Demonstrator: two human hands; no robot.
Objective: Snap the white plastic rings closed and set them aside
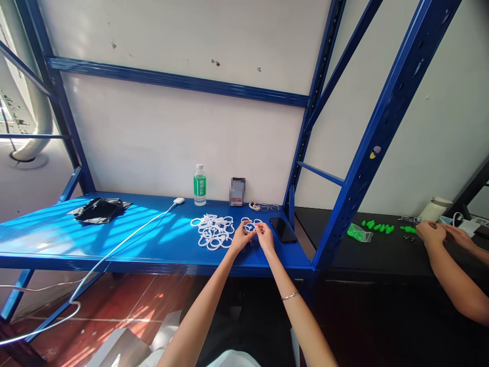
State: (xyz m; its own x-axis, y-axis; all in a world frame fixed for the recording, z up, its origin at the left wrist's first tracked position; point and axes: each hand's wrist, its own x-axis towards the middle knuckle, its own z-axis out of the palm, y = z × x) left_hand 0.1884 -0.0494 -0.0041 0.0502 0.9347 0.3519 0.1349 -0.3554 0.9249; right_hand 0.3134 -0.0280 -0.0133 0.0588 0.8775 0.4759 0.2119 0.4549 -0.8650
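Over the blue shelf (pixel 164 239), my left hand (pixel 240 237) and my right hand (pixel 265 236) meet with fingertips pinched together. Between them is a white ring (pixel 249 228), gripped from both sides; its finer details are too small to make out. Other white rings show just behind my fingers, partly hidden by them. To the left of my left hand lies a loose pile of white rings (pixel 215 232), many overlapping. A metal bangle (pixel 290 295) circles my right wrist.
A black phone (pixel 283 230) lies right of my hands, with glasses (pixel 267 207) behind. A water bottle (pixel 199 185) and a dark pack (pixel 237 192) stand by the wall. A white cable (pixel 126 239) crosses the left side near a black plastic bag (pixel 100 210). Another person's hands (pixel 433 234) work at right.
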